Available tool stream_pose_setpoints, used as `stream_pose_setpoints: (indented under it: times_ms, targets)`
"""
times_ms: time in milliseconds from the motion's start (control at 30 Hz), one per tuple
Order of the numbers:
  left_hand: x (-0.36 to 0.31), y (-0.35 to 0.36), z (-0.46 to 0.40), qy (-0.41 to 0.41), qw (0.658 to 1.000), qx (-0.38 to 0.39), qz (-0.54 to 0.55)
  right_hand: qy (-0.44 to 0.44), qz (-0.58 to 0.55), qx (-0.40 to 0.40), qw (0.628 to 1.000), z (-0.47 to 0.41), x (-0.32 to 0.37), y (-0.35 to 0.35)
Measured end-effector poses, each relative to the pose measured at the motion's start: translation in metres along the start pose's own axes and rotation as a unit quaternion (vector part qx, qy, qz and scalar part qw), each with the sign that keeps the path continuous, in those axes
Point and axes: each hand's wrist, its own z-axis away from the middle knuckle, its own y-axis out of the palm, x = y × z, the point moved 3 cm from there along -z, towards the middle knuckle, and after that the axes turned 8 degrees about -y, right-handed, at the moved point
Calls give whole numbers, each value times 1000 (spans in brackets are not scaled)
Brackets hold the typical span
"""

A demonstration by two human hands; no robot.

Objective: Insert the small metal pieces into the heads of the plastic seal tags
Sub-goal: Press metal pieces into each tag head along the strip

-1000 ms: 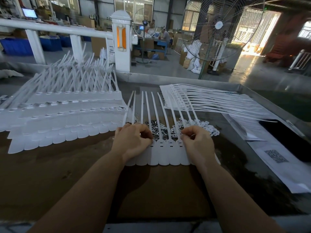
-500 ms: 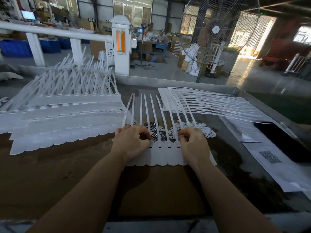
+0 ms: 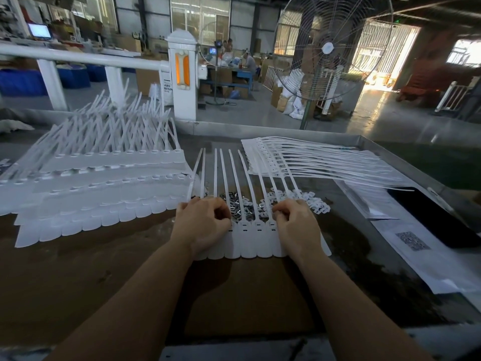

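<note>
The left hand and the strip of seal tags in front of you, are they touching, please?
Touching: the head view shows the left hand resting on the strip of seal tags.

A large pedestal fan [image 3: 328, 49] stands beyond the table's far right edge. A white post [image 3: 184, 82] with an orange panel stands far centre. Printed paper sheets [image 3: 426, 259] lie at right, beside a black panel [image 3: 440, 217].

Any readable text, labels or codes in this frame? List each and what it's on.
"ABS RESIN": white sack behind the white post; a smaller line below it is too blurred to read.
QR code on the paper sheet: pattern only, no legible text.
Monitor on the far left: lit, content too small to read.
</note>
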Motion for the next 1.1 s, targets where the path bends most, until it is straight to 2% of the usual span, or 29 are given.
stream_pose_setpoints:
  times_ms: [1100]
  targets:
    - [1, 3, -2, 3, 1000, 0, -4, -3, -12, -7, 1000, -1, -3, 0]
